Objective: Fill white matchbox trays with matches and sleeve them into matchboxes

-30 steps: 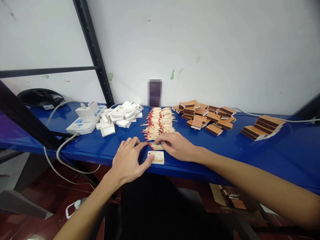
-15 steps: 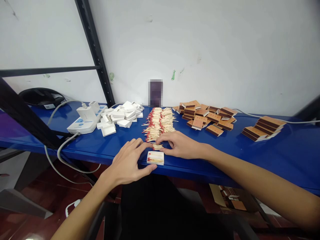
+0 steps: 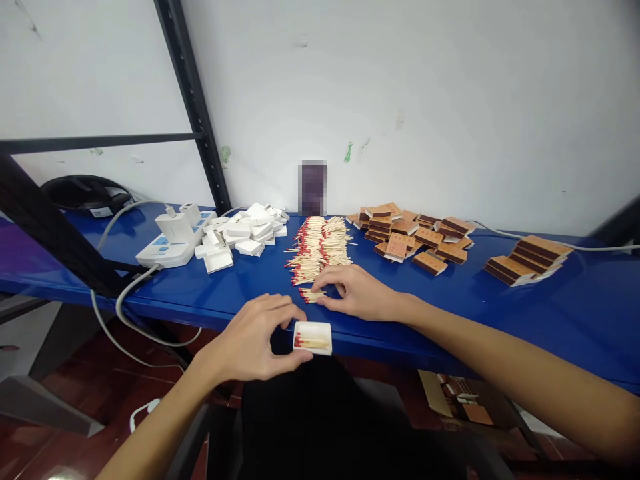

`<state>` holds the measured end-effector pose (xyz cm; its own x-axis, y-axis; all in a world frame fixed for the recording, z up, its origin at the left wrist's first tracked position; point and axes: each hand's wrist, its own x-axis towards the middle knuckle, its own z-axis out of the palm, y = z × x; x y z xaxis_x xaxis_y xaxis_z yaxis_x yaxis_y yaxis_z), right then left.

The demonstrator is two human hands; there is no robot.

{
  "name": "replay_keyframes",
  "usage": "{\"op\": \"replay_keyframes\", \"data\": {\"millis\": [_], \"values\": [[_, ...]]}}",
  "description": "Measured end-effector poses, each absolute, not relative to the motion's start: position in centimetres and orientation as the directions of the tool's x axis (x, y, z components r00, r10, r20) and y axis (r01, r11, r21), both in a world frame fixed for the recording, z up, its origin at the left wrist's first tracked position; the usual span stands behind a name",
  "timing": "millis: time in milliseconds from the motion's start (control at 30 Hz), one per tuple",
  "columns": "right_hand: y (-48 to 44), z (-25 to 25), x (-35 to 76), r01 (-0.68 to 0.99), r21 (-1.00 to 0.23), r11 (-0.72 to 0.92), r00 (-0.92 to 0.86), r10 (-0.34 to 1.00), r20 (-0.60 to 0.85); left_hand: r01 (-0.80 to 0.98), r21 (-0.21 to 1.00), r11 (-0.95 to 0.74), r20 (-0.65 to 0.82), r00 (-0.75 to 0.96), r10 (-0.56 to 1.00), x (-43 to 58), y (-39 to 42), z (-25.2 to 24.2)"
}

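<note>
My left hand grips a small white matchbox tray at its left end, thumb below and fingers above. The tray is tilted toward me over the front edge of the shelf. A few red-tipped matches lie inside along its lower side. My right hand has thumb and forefinger closed round the right end of a small row of matches on the blue surface. Just behind that row lies a large heap of matches, heads mostly to the left.
White empty trays are piled at the back left, beside a power strip with plugs and cables. Orange-brown matchbox sleeves lie heaped at the right. More matchboxes are stacked farther right. A black rack post rises at the left.
My left hand has closed on the tray and lifted it off the surface, bringing it toward me and tilting it. My right hand has barely moved at the small row of matches.
</note>
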<state>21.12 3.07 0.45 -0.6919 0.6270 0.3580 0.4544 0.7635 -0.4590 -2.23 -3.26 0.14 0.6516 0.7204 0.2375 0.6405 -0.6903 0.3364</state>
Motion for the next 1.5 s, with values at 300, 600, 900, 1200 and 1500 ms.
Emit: {"op": "replay_keyframes", "data": {"millis": [300, 600, 900, 1200, 1500], "values": [[2.2, 0.6, 20.9, 0.452, -0.456, 0.767, -0.710, 0.618, 0.336, 0.730, 0.475, -0.491, 0.056, 0.532, 0.845, -1.0, -6.9, -0.1], [1.3, 0.5, 20.5, 0.404, -0.468, 0.786, -0.738, 0.583, 0.341, 0.640, 0.722, -0.265, 0.001, 0.381, 0.924, -1.3, -7.0, -1.4], [1.6, 1.1, 20.1, 0.461, -0.488, 0.741, -0.722, 0.633, 0.280, 0.652, 0.666, -0.363, 0.103, 0.401, 0.910, -2.9, -5.6, 0.6], [2.3, 1.8, 21.3, 0.562, -0.497, 0.661, -0.703, 0.699, 0.134, 0.754, 0.409, -0.515, 0.156, 0.498, 0.853, -4.3, 0.3, 4.3], [2.5, 3.9, 20.4, 0.684, -0.461, 0.565, -0.666, 0.741, -0.080, 0.742, 0.389, -0.546, 0.063, 0.570, 0.819, -5.1, 0.8, 2.1]]}}
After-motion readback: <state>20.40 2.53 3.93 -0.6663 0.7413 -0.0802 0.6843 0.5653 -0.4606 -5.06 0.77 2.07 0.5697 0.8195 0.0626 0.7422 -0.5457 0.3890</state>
